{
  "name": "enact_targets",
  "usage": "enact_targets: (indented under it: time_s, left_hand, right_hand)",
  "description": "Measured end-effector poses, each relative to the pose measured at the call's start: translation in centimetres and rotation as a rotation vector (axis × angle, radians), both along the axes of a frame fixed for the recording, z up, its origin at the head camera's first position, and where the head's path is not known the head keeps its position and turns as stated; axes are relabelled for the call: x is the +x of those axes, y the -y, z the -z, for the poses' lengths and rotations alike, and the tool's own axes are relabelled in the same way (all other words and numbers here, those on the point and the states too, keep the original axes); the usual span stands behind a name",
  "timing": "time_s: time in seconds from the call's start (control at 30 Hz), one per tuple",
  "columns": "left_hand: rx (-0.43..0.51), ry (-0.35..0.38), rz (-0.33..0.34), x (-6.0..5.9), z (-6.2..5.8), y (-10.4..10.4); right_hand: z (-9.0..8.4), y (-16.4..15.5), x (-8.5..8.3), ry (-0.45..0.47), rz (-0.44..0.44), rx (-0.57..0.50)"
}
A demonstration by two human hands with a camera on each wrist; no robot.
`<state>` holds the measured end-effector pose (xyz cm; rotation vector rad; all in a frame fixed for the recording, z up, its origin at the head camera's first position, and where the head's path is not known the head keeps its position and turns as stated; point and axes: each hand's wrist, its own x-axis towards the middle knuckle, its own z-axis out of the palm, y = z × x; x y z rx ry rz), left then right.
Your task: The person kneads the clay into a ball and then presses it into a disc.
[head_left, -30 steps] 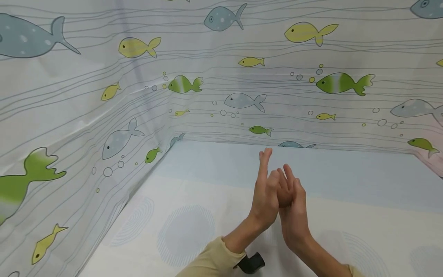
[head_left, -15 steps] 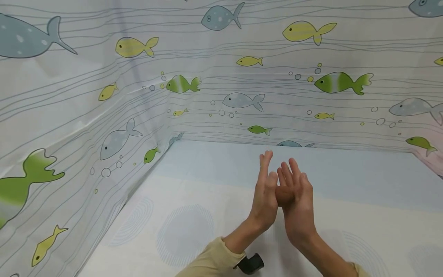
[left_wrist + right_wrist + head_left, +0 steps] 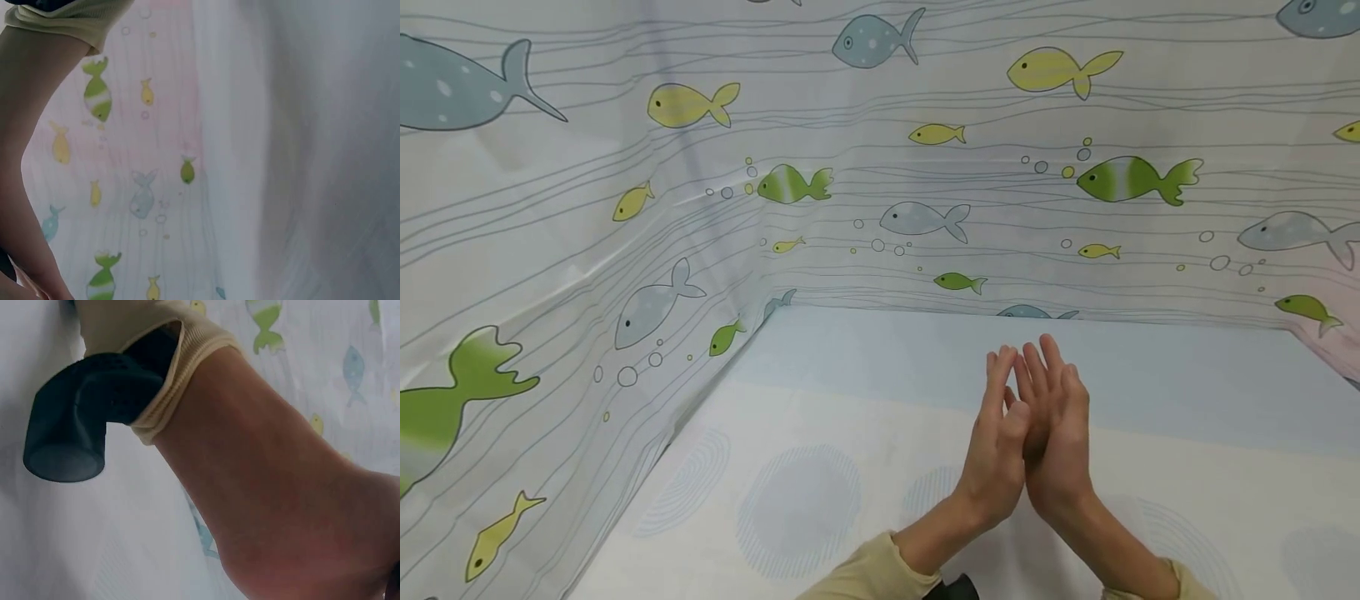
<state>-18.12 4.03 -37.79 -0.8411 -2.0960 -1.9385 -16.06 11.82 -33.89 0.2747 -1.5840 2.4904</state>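
The left hand (image 3: pixel 1000 450) and right hand (image 3: pixel 1056 442) meet palm to palm above the table (image 3: pixel 820 500), fingers (image 3: pixel 1051 358) straight, pointing to 12 o'clock, holding nothing. Risk, as I judge it: a swing toward 9 o'clock could snag the fish-print curtain (image 3: pixel 587 250)

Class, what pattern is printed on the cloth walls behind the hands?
Fish and bubbles on wavy grey lines, on the cloth walls; fish are blue-grey, yellow and green. Clearest in the head view.
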Motion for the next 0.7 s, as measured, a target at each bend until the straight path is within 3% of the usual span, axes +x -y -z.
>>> enact_targets:
  time_s: [0.37, 0.7]
  left_hand:
    - [-0.005, -0.019, 0.016, 0.5, -0.3, -0.2]
    - [0.011, -0.018, -0.032, -0.2, -0.8, 0.5]
  right_hand:
    - [0.9, -0.9, -1.3, 0.049, 0.035, -0.005]
    - [2.3, 0.2, -1.2, 0.062, -0.022, -0.018]
